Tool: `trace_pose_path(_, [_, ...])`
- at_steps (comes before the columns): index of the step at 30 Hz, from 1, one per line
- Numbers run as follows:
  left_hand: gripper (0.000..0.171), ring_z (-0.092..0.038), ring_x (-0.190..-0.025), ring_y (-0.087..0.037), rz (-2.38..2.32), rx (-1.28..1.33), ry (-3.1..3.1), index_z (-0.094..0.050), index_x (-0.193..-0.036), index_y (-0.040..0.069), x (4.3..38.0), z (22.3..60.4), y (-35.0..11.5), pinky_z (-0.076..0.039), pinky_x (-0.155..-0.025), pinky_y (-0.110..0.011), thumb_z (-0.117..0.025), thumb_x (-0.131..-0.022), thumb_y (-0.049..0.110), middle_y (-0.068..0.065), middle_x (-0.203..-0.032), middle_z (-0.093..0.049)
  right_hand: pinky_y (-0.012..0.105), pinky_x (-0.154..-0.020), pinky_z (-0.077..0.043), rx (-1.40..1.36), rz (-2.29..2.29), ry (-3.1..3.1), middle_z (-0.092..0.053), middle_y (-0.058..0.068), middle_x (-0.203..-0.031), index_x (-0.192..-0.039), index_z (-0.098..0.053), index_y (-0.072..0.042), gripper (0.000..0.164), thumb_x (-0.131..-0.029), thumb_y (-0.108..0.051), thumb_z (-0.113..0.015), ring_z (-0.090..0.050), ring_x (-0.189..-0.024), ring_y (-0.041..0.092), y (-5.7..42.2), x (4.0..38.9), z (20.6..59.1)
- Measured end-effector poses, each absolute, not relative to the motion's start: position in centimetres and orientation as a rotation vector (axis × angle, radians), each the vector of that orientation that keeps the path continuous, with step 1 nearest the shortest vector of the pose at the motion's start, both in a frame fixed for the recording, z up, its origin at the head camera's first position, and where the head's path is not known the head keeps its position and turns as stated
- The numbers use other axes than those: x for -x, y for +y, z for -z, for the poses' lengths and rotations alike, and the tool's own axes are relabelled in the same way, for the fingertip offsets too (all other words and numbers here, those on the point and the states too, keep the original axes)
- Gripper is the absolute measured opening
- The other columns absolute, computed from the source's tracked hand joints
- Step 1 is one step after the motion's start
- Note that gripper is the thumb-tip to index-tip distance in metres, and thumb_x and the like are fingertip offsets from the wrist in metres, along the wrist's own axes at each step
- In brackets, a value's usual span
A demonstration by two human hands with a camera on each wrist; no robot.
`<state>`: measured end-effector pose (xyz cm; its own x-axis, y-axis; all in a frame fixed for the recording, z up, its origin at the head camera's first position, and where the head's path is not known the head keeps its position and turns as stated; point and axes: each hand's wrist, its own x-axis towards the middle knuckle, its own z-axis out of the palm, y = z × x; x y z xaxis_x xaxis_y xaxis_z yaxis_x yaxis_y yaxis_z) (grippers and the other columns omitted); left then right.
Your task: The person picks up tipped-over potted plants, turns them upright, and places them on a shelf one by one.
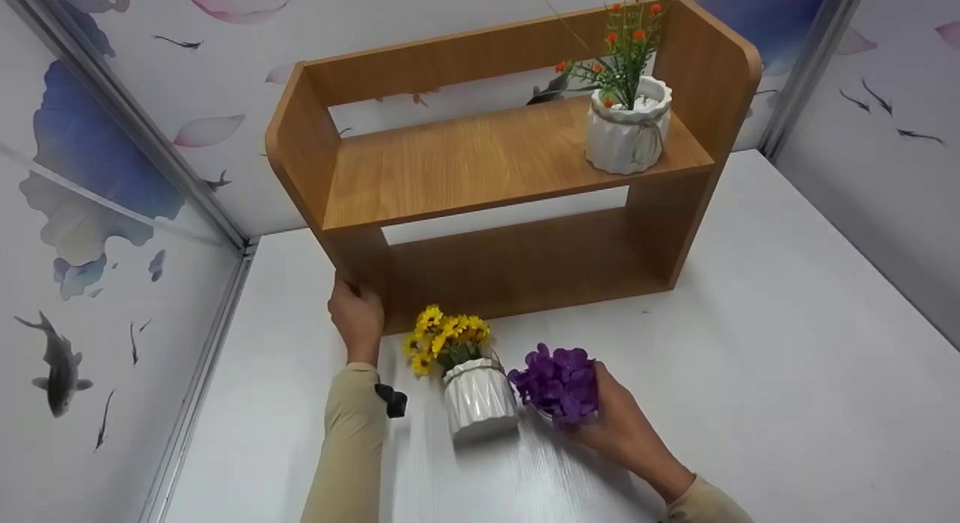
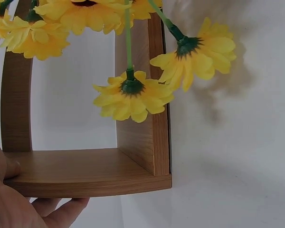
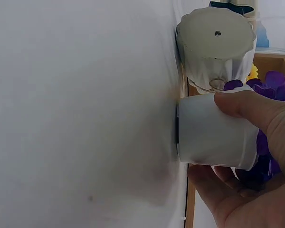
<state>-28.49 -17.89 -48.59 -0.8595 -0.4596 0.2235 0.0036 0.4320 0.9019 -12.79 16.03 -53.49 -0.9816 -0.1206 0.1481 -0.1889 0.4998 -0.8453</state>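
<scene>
The purple-flowered pot (image 3: 216, 130) stands upright within the right hand (image 1: 622, 425), just beside the yellow-flowered pot (image 1: 480, 399), which lies on its side on the table (image 1: 787, 358) with its blooms toward the shelf unit (image 1: 495, 155). The right hand is curled round the purple-flowered pot, thumb on one side and fingers on the other; whether the base touches the table is hard to confirm from these angles. The left hand (image 1: 358, 320) grips the unit's left side panel (thumb on the inner face, fingers outside). Count: one shelf unit, two boards, three flowerpots, including one red-flowered pot (image 1: 626, 140) upright on the upper board.
</scene>
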Motion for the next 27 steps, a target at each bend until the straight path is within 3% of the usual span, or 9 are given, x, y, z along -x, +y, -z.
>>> trace_pose_path(18, [0.038,-0.061,-0.125,-0.033,1.416,-0.402,-2.266,-0.052,-0.141,-0.001,28.37,48.77,-17.80,-0.048,-0.108,-0.049,-0.049,-0.104,0.011,-0.020,-0.136,-0.063,0.057,-0.105,-0.048,-0.349,-1.524,-2.726,-0.066,0.020,-0.124,-0.132,-0.049,0.002,0.088,-0.060,-0.017,-0.096,-0.062,-0.122,0.039,16.21,13.30,53.72])
trace_pose_path(27, [0.039,-0.061,-0.125,-0.033,1.433,-0.413,-2.260,-0.052,-0.141,-0.001,28.55,48.40,-17.85,-0.048,-0.109,-0.048,-0.051,-0.104,0.010,-0.019,-0.136,-0.063,0.058,-0.103,-0.049,-0.381,-1.525,-2.745,-0.068,0.018,-0.122,-0.130,-0.054,0.000,0.078,-0.066,-0.020,-0.094,-0.064,-0.119,0.040,16.37,13.64,53.43])
